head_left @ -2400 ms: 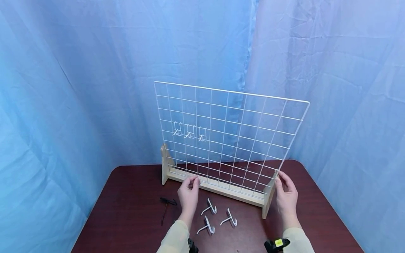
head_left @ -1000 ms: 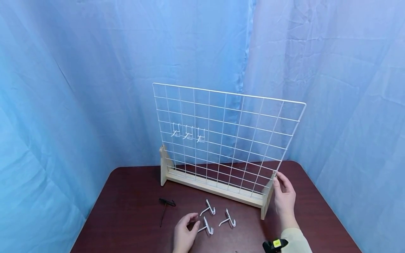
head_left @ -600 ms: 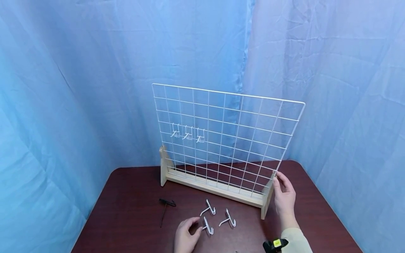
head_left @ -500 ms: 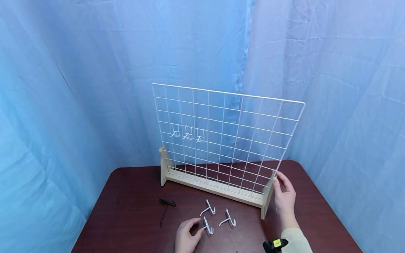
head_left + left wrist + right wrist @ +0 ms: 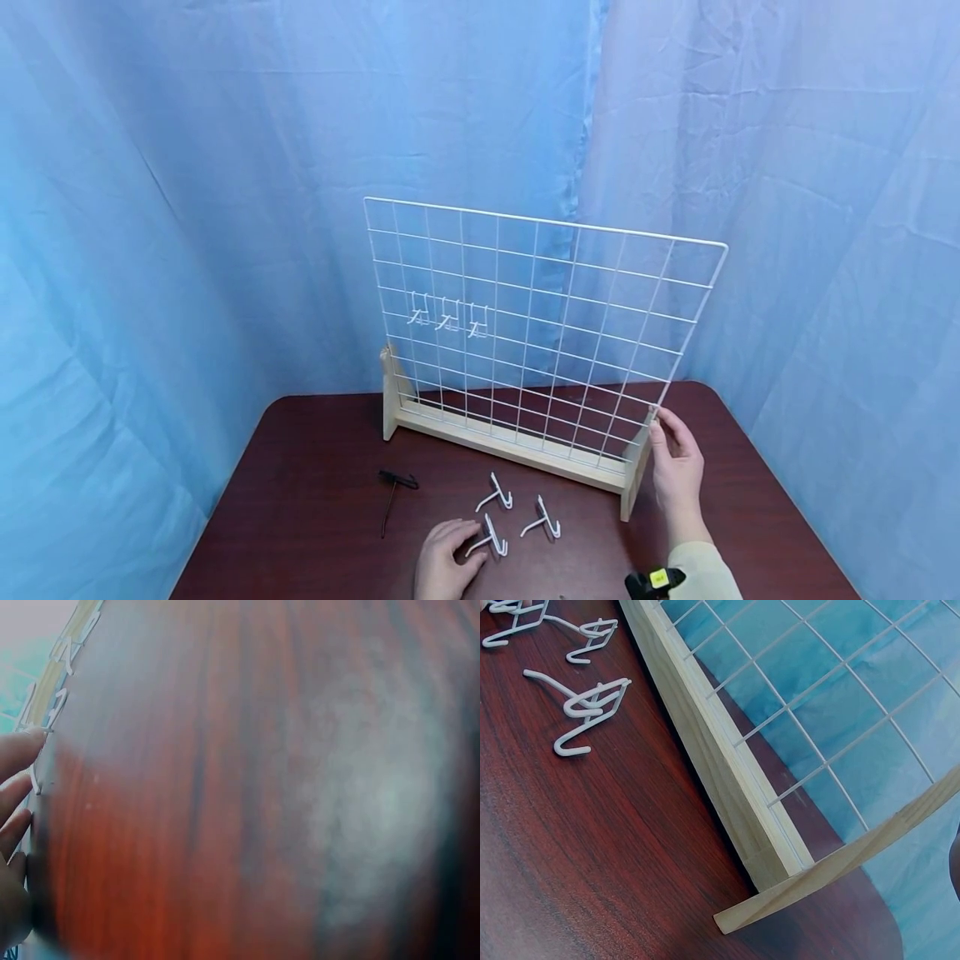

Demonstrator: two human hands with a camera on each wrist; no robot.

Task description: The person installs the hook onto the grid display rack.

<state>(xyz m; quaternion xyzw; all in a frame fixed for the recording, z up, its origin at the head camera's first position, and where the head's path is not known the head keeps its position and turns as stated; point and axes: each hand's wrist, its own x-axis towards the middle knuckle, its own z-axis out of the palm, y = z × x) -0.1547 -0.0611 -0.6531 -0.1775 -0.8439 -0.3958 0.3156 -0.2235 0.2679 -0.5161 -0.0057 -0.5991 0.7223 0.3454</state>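
A white wire grid panel (image 5: 525, 333) stands upright in a wooden base (image 5: 517, 450) on the table. At the panel's right edge, my right hand (image 5: 678, 471) pinches the frame where it meets the wooden upright (image 5: 636, 471). My left hand (image 5: 446, 562) is low over the table, thumb and fingers apart on either side of the nearest white display hook's (image 5: 497, 542) prong; whether they touch it cannot be made out. Two more white hooks lie close by, a farther hook (image 5: 496, 493) and a right-hand hook (image 5: 543, 521).
Three white hooks, including a middle hook (image 5: 447, 318), hang in a row on the panel's left half. A black hook (image 5: 397, 479) lies left of my left hand. Blue curtains (image 5: 225, 208) surround the dark red table (image 5: 300, 500).
My left hand has come down from the panel's lower bars to the nearest loose hook, its fingers reaching round the prong. My right hand stays at the panel's right edge.
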